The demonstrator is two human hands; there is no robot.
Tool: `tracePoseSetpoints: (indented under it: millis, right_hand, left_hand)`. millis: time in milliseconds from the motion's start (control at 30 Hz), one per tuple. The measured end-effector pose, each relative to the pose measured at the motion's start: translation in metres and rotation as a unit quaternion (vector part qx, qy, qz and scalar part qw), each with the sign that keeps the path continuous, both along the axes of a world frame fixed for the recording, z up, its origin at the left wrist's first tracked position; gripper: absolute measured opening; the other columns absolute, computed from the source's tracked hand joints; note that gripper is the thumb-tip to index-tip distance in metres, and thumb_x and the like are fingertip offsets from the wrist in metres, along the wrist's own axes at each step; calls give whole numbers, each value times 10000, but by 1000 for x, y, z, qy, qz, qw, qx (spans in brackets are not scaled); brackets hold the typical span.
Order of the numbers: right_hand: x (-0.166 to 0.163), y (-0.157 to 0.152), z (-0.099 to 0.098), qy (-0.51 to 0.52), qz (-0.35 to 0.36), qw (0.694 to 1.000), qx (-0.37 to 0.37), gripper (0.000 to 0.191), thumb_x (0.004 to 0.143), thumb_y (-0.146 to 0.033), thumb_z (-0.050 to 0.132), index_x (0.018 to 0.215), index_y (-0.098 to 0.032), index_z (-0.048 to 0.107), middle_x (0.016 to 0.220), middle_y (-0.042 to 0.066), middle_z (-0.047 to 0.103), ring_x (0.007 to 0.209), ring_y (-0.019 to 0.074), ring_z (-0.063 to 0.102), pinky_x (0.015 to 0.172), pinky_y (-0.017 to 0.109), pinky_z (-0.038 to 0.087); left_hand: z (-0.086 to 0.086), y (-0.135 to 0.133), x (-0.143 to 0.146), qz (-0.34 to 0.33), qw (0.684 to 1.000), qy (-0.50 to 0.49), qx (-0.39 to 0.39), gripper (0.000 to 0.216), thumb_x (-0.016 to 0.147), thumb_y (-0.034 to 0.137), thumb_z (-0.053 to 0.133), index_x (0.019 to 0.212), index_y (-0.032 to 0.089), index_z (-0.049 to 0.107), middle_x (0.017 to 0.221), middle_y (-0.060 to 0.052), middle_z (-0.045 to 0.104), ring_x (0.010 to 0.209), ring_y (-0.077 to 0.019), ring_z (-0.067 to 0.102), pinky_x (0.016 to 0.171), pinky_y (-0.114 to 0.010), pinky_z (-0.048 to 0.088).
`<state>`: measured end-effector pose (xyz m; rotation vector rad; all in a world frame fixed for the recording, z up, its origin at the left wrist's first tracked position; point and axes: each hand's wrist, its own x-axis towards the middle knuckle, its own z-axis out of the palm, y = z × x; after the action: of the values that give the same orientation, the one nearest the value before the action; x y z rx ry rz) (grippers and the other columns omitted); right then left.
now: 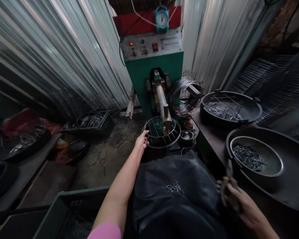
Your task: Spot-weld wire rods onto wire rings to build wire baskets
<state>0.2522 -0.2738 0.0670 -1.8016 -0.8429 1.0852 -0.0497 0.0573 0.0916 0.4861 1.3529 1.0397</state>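
My left hand [141, 140] grips the near left rim of a round wire basket frame [161, 146]. The frame sits around the lower electrode of a green spot welding machine [139, 73], under its thick upper arm [161, 103]. Off to the right, my right hand [235, 199] is closed around a pair of pliers [226, 186], their jaws pointing up; hand and pliers are slightly blurred. A small pile of short bent wire pieces [174, 188] lies on the black apron [159, 176] over my lap, between my two arms.
At right, a metal bowl [276, 169] of small wire pieces sits in a large black pan [294, 192]; another pan [249, 116] stands behind it. A wire coil [183, 96] hangs beside the machine. Green crates [57, 202] and a left-hand bench [37, 169] flank the floor.
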Motion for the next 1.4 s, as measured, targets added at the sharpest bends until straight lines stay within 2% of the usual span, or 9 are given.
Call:
tracePoseSetpoints:
  millis: [67,200,333,467,700,900,1100,1267,1400]
  right_hand:
    - [-17,45,10,-191,93,975,67,383,776,-506,475,887,-169,616,908,110,648,884,262,603,775,391,486]
    - [-50,118,32,-553,173,787,213,274,846,-360,424,836,-147,596,1031,162,595,944,263,537,798,388,432]
    - [-71,153,47,-665,223,701,128,205,850,-180,398,827,-122,593,973,176,590,875,261,522,729,360,390]
    - [-73,164,53,-675,196,711,-24,225,838,-119,367,834,-97,591,860,190,586,788,280,530,644,361,373]
    - [-67,140,46,-633,187,743,113,236,887,-278,399,914,-132,582,1075,158,567,951,247,519,792,330,387]
    - [-72,141,45,-641,220,727,109,232,871,-261,434,932,-108,598,1127,177,563,1015,280,509,838,363,365]
    - [-62,165,54,-613,209,760,-56,238,854,-245,430,904,-81,595,934,189,591,857,290,558,704,372,392]
    - [-39,153,35,-515,214,829,49,276,875,-327,406,892,-129,598,963,122,594,862,203,564,762,295,413]
    - [-44,144,21,-584,212,777,104,260,831,-285,473,1003,-143,608,1162,154,540,1079,269,482,918,425,338]
  left_hand:
    - [3,-1,0,14,1000,9,18,355,515,319,726,609,186,411,417,131,195,312,-10,160,313,-159,151]
    - [12,-4,-1,29,998,33,38,350,512,320,727,567,182,410,382,124,217,298,-17,189,305,-164,166]
    - [17,-4,-1,34,998,48,32,338,521,305,723,546,183,408,367,117,232,294,-24,201,304,-172,167]
    - [17,-4,-1,34,997,57,40,331,540,289,703,518,185,389,368,105,261,297,-26,213,306,-180,182]
    - [15,-13,-1,22,997,44,61,332,521,269,687,504,191,365,378,111,232,313,-23,193,321,-183,172]
    - [15,-19,-5,30,996,38,69,340,507,276,693,529,192,365,400,114,244,321,-25,199,327,-188,186]
    - [19,-25,-3,23,994,68,85,325,507,251,694,543,189,377,401,110,252,331,-27,217,327,-181,179]
    - [18,-25,-4,34,995,45,84,322,506,248,696,558,186,384,419,112,262,336,-23,220,329,-178,183]
    - [17,-26,-1,38,995,43,77,338,505,243,693,543,193,361,402,117,241,329,-24,209,330,-178,166]
